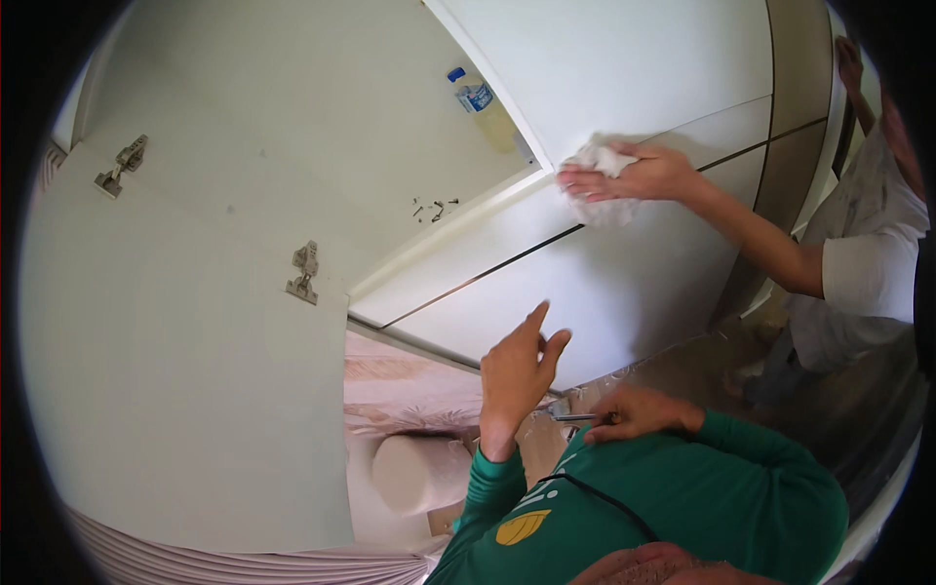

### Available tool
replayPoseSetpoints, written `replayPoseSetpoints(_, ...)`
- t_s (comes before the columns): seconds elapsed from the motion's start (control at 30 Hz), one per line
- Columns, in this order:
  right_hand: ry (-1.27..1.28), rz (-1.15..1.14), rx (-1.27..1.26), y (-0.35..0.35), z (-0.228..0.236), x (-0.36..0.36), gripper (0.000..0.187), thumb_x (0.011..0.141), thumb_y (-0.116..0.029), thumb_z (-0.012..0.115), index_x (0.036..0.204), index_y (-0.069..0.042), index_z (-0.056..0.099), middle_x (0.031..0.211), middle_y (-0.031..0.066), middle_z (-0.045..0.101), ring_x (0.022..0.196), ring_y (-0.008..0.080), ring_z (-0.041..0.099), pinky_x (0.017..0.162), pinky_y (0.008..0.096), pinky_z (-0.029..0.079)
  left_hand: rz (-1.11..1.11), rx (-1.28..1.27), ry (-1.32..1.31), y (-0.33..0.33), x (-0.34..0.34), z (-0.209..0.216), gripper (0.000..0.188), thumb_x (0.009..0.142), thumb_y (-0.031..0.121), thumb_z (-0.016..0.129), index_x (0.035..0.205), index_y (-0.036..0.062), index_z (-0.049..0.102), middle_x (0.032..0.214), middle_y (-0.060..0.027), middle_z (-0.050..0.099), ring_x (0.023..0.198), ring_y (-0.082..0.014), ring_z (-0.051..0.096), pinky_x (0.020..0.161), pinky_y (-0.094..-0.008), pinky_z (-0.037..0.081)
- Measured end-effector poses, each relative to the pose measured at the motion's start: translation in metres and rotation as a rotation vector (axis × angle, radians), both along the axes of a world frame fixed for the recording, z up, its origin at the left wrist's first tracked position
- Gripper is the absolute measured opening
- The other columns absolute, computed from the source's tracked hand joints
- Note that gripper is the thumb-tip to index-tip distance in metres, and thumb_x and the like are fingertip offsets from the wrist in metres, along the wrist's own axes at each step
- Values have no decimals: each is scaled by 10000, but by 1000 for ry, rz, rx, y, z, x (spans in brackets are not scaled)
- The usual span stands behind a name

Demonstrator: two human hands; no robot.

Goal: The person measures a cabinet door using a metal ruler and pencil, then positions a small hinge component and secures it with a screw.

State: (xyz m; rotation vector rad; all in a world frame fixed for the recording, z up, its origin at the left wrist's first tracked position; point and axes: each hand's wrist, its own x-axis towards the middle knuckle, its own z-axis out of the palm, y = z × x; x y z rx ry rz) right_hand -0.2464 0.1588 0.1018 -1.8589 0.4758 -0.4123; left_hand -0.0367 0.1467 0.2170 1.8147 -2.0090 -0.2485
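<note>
Metal and thin, a small tool (575, 417) was pinched in the right hand (639, 411), close to the person's chest in the green sleeve (721, 478). The left hand (517, 370) stood at about nine o'clock from it, raised with loose, half-spread fingers and holding nothing. At one o'clock a co-worker's hand (634, 175) pressed a white cloth (600, 161) on the white cabinet door (604, 263). At ten o'clock were two hinges (304, 273) and some screws (434, 208).
</note>
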Motion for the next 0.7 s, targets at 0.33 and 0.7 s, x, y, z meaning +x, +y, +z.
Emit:
replayPoseSetpoints(0.33,23,25,-9,-1,4,4,449,931,-478,744,870,-33,730,754,130,708,686,231,663,646,391,507,346,263,26,86,103,-107,571,968,477,645,1386,89,630,953,-165,761,887,-360,727,799,-451,546)
replayPoseSetpoints(0.7,55,11,-22,-1,2,8,448,927,-479,748,876,-34,737,744,124,697,678,230,652,638,389,498,268,390,79,68,87,-129,612,960,503,642,1398,76,611,975,-178,763,953,-378,727,831,-462,551)
